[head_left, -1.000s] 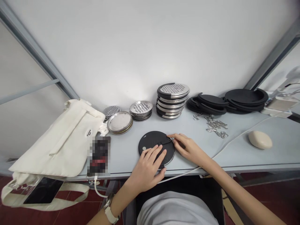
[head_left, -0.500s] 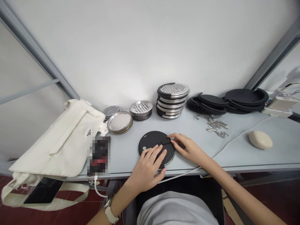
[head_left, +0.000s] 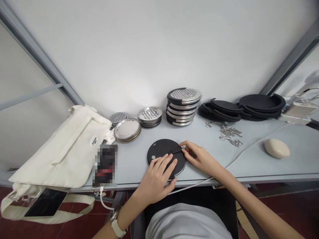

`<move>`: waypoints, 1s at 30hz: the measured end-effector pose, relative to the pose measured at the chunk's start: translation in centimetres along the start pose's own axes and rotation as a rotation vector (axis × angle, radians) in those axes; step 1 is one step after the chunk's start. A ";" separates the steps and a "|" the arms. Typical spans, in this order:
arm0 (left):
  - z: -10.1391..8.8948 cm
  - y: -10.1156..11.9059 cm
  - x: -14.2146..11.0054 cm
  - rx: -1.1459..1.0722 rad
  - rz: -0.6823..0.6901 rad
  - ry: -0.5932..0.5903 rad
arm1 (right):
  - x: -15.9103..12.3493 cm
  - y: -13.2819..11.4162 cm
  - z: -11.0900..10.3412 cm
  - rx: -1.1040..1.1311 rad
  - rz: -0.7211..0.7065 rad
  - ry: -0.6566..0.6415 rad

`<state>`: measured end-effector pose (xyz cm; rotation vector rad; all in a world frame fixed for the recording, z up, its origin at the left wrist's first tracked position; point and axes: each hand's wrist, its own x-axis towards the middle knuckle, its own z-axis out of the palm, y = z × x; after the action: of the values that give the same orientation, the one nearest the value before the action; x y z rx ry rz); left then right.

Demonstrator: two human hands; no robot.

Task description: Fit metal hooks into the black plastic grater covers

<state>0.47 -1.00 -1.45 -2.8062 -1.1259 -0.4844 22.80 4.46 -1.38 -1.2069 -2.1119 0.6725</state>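
Note:
A round black disc (head_left: pixel 159 149) with a silvery metal rim lies flat near the table's front edge. A pale dot and a small slot mark its top. My left hand (head_left: pixel 159 179) rests on it with fingers stretched out, covering its lower part. At the disc's right edge, my right hand (head_left: pixel 195 154) pinches a small metal wire clasp (head_left: pixel 180 146) between thumb and fingertips; the fingers hide most of it. Similar loose metal clasps (head_left: pixel 229 130) lie in a heap beyond my right hand.
Behind the disc stand a tall stack of black-rimmed metal graters (head_left: pixel 183 106), grater plates (head_left: pixel 150 114) and plain metal discs (head_left: pixel 127 129). Black round covers (head_left: pixel 261 103) lie at the back right. A white bag (head_left: pixel 62 149), a phone (head_left: pixel 106 166), a cable (head_left: pixel 244 151) and a beige rounded object (head_left: pixel 276 148) surround the work spot.
My right thumb and fingertips have shifted slightly at the disc's edge, around the metal clasp. My left hand and the disc have stayed in place.

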 end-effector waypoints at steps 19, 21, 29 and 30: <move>0.0 0.0 0.0 -0.015 -0.007 -0.011 | 0.1 0.3 -0.1 -0.027 -0.102 0.087; 0.1 0.0 -0.1 -0.017 -0.009 -0.011 | 0.2 0.3 -0.1 -0.021 -0.116 0.086; 0.0 0.0 -0.1 -0.019 -0.005 -0.012 | 0.1 0.5 0.1 -0.040 -0.130 0.095; 0.0 0.0 0.0 -0.019 -0.007 -0.012 | 0.1 0.5 0.2 -0.040 -0.129 0.095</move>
<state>0.42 -1.04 -1.43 -2.8259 -1.1400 -0.4815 22.91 4.73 -1.78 -1.0907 -2.1118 0.5075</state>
